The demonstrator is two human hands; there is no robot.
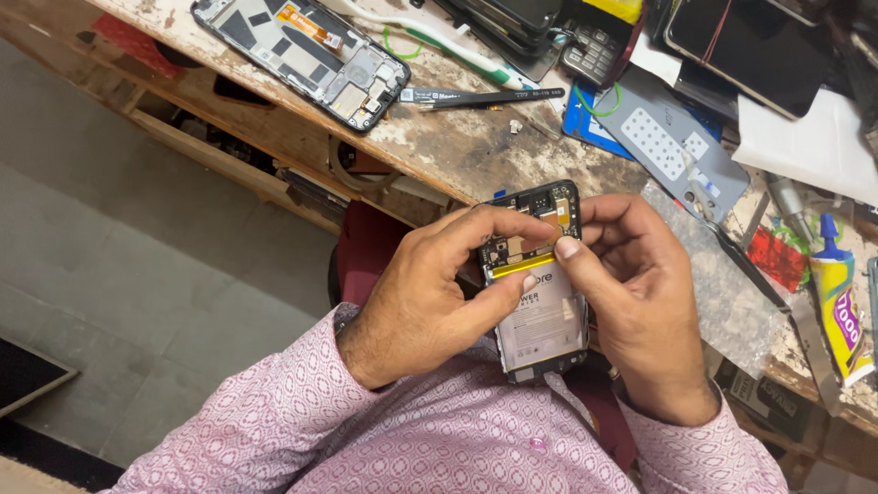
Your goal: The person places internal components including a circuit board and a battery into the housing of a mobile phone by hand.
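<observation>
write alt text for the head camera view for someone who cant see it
Seen from above, a person's left hand and right hand hold an opened phone with its back off, the right thumb pressing near the battery's top edge. Beyond lies a worn wooden workbench with a second phone frame, black tweezers and a glue tube.

Warm even light, soft shadows, sharp focus.

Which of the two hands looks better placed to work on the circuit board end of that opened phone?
Probably the right hand: its thumb tip already presses at the yellow strip below the board of the opened black phone, while the left hand grips the phone's sides.
</observation>
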